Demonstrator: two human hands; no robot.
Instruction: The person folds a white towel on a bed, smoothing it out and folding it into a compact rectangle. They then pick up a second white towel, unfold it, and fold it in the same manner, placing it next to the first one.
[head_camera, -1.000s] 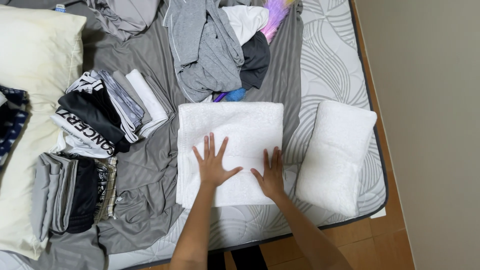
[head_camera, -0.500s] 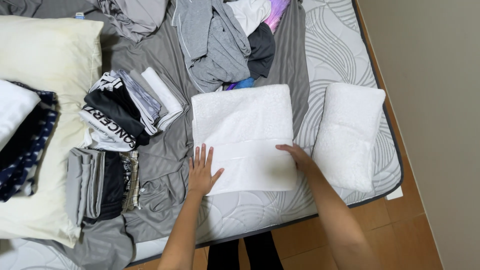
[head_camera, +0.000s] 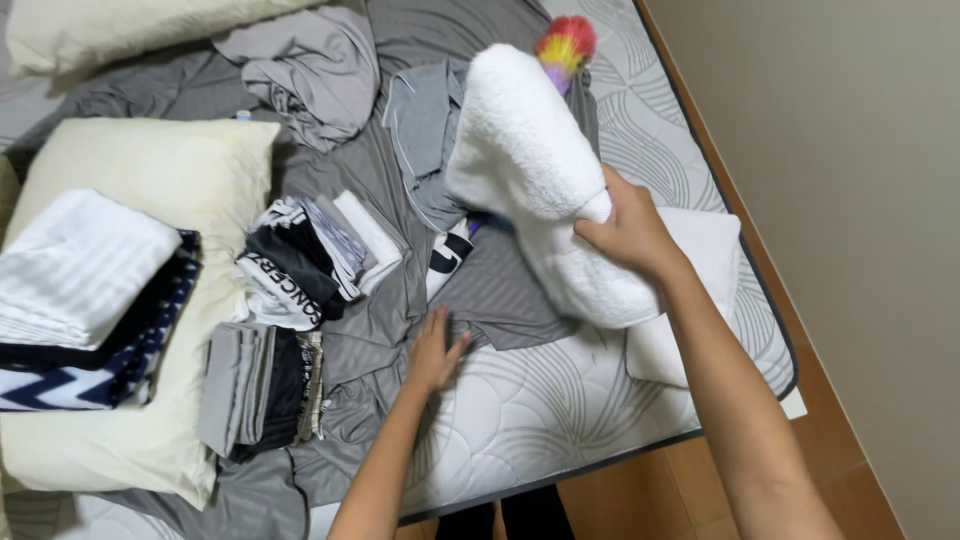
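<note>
The right hand (head_camera: 625, 232) grips a thick white folded fluffy towel (head_camera: 530, 165), its fingers closed around the fold, and holds it lifted above the bed; the towel's upper end points toward 12 o'clock and its lower end hangs over a white pillow (head_camera: 700, 300) that lies at about 3 o'clock on the grey-patterned quilted mattress (head_camera: 540, 400). The left hand (head_camera: 435, 350) lies flat with its fingers spread wide on the rumpled grey bedsheet (head_camera: 370, 350), holding nothing. At 9 o'clock from that hand sit a folded pile of grey and dark garments (head_camera: 260, 385) and, just above it, a stack of black-and-white folded clothes (head_camera: 310, 260). Farther toward 9 o'clock a cream pillow (head_camera: 190, 180) carries a folded white cloth over a navy zigzag one (head_camera: 90, 290). Behind the towel's tip a rainbow-coloured fuzzy thing (head_camera: 565, 45) shows, perhaps a duster.
</note>
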